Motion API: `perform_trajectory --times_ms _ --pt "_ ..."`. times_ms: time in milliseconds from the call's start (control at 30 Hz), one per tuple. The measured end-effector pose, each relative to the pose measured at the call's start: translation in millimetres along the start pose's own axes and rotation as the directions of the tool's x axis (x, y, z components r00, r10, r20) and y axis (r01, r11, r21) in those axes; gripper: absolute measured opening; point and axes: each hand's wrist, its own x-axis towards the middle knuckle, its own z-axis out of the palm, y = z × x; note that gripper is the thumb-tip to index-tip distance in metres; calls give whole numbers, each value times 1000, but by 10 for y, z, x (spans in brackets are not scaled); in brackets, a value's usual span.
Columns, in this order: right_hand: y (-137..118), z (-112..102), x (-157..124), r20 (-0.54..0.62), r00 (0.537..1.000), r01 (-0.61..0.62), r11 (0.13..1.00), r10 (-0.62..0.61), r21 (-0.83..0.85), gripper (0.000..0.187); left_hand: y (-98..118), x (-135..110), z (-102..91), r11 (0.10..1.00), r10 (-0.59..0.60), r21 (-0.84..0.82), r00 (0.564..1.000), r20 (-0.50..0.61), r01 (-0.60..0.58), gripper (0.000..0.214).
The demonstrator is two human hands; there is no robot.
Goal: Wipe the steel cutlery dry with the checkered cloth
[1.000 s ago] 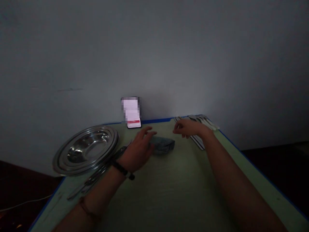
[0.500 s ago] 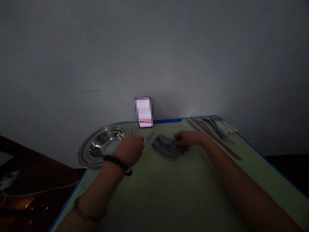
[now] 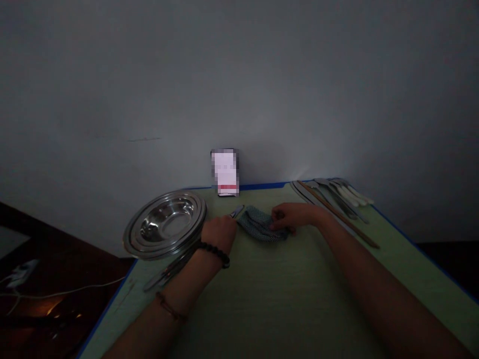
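"Where's the blue-grey cloth (image 3: 258, 230)?"

"On the green table (image 3: 258, 294) — your right hand (image 3: 290, 218) pinches its right side."

"And the left hand (image 3: 218, 235)?"

"Curled; a metal utensil (image 3: 237, 211) shows past your knuckles — gripped or not, I cannot tell. Shiny bowls (image 3: 174, 225) sit to its left."

This single view comes from the person's own head, close above the tabletop (image 3: 254, 294), looking forward and down between the arms toward a wall (image 3: 262, 89). The tabletop's far edge crosses mid-view; the left hand (image 3: 220, 233) and right hand (image 3: 294, 218) appear just below it.
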Motion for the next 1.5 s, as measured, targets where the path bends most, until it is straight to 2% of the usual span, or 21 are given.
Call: perform_trajectory --times_ms 100,367,700,867,967,1100,1233,1367,1500 --pt "2 2 2 8 1000 -1 1000 1 6 28 36 8 -47 996 -45 83 999 16 44 35" --pt "1 -2 -2 6 1000 21 1000 -21 -8 28 -1 5 -138 988 -43 150 997 65 33 32" --pt "29 -4 7 25 999 30 999 -30 22 28 -143 96 -85 993 0 117 991 131 -16 26" --pt "28 -20 -2 27 999 36 998 -37 45 27 -141 59 -80 994 7 108 986 164 -25 25" --pt "-8 -23 -23 41 999 -2 999 0 51 24 -96 43 -84 992 -11 123 988 154 -8 29" --pt "-61 -15 -47 26 994 -108 993 107 44 19 -21 72 -71 986 -79 156 988 131 58 33" --pt "-55 -2 -41 22 993 -120 990 119 74 18 9 107 -53 983 -105 166 988 115 85 35" --pt "-13 3 -15 28 995 -102 991 100 81 18 -24 45 -108 986 -64 160 986 156 39 34" --pt "-5 -4 -10 38 996 -81 993 78 90 19 -53 -104 -223 988 3 150 967 256 -43 28"
